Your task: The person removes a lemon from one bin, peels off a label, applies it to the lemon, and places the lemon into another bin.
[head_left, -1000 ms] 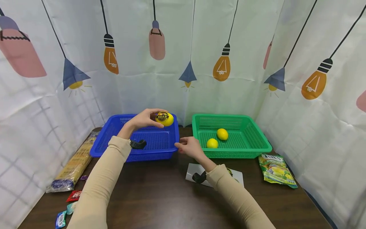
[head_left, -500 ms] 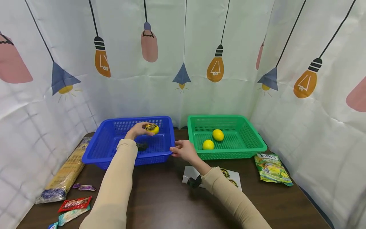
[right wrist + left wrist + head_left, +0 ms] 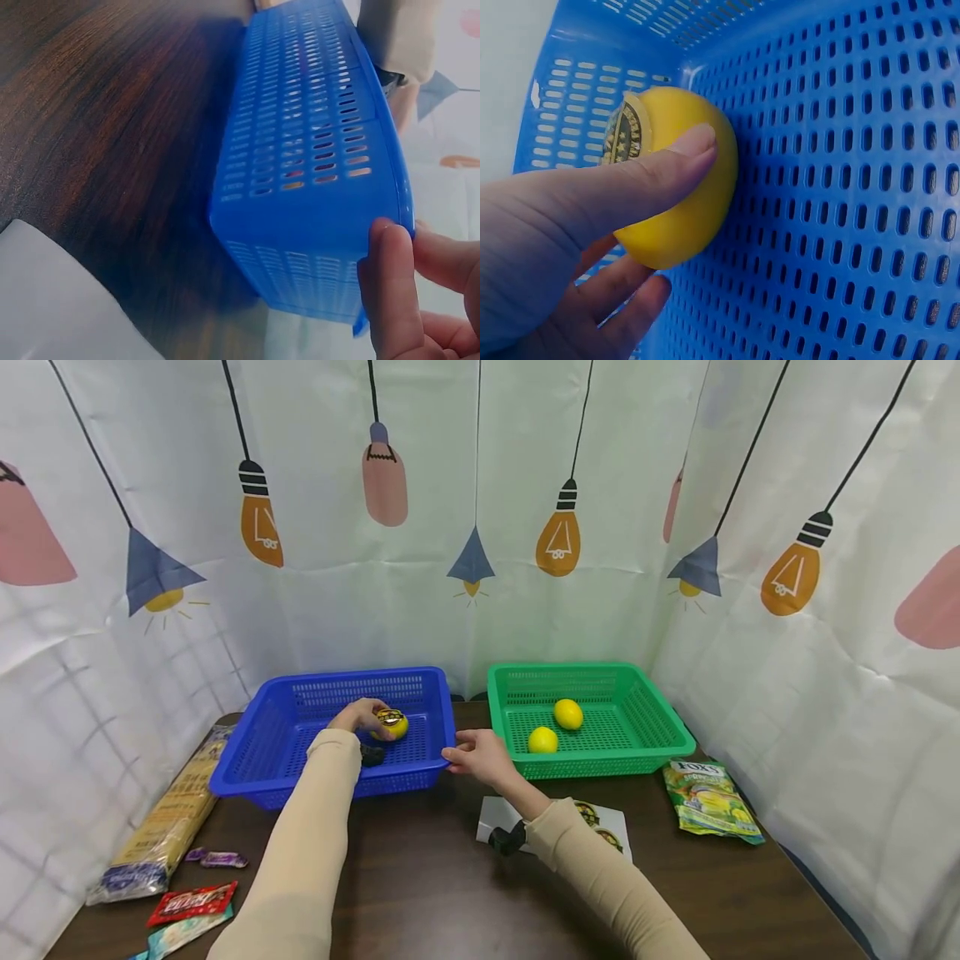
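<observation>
My left hand (image 3: 362, 717) is inside the blue plastic basket (image 3: 258, 743) and holds a yellow lemon (image 3: 397, 727) bearing a black-and-gold sticker. In the left wrist view the thumb lies across the lemon (image 3: 686, 120), with the other fingers partly hidden behind it, low by the perforated basket floor. At the basket's front right corner, my right hand (image 3: 486, 758) pinches the rim. Thumb and finger of that hand (image 3: 397, 300) meet on the rim in the right wrist view. Two more lemons, one nearer (image 3: 542, 740) and one farther (image 3: 568, 714), lie in the green basket (image 3: 592, 763).
A white sticker sheet (image 3: 617, 823) lies beneath the right forearm. A FOX'S candy bag (image 3: 711, 800) stands at the right. On the left are a long yellow package (image 3: 168, 827), a red wrapped snack (image 3: 192, 902), a light-blue wrapper (image 3: 183, 932) and a purple wrapped candy (image 3: 222, 859).
My left hand has lowered the lemon from above the blue basket down into it. The right hand stays at the rim. The head view has shifted slightly.
</observation>
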Available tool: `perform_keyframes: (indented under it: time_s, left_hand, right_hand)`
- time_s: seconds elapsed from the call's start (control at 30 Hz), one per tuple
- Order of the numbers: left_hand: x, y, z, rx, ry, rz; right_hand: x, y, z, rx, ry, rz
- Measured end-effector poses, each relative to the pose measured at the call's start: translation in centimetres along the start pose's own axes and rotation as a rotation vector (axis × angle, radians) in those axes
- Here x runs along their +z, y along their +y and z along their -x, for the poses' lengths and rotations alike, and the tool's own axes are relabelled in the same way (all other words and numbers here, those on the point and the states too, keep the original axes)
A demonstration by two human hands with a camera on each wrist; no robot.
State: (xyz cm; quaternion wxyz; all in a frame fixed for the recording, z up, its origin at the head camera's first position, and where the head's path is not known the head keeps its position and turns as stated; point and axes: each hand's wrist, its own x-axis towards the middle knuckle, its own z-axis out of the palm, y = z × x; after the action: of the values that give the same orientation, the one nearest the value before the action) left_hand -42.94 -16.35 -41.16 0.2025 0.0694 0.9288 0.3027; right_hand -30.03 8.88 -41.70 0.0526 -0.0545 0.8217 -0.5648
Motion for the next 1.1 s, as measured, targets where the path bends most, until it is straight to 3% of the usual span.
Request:
perform_keyframes:
  time_s: [0.2,0.33,0.43,0.57,0.73,0.9,1.1]
  left_hand:
    - [-0.8,0.4,1.2,-0.008,0.013,-0.011]
    - [-1.9,1.5,2.7,0.071,0.102,-0.16]
    - [-2.4,2.5,3.8,0.161,0.199,-0.2]
    - [-2.3,3.8,5.7,0.3,0.288,-0.128]
    - [-0.6,5.6,8.8,0.425,0.323,0.022]
    - [2.7,7.2,11.6,0.545,0.271,0.155]
    - [7.4,7.9,13.9,0.609,0.064,0.293]
  right_hand:
    - [-0.5,0.2,0.8,-0.04,-0.044,0.013]
    - [-1.4,0.3,1.6,-0.056,-0.069,0.048]
    - [-2.1,0.3,2.6,-0.062,-0.096,0.091]
    - [-2.9,0.4,4.1,-0.09,-0.166,0.112]
    - [-3.5,1.3,6.2,-0.125,-0.239,0.12]
    - [-4.3,2.8,8.3,-0.168,-0.272,0.17]
    - [-5.1,4.7,10.4,-0.287,-0.364,0.265]
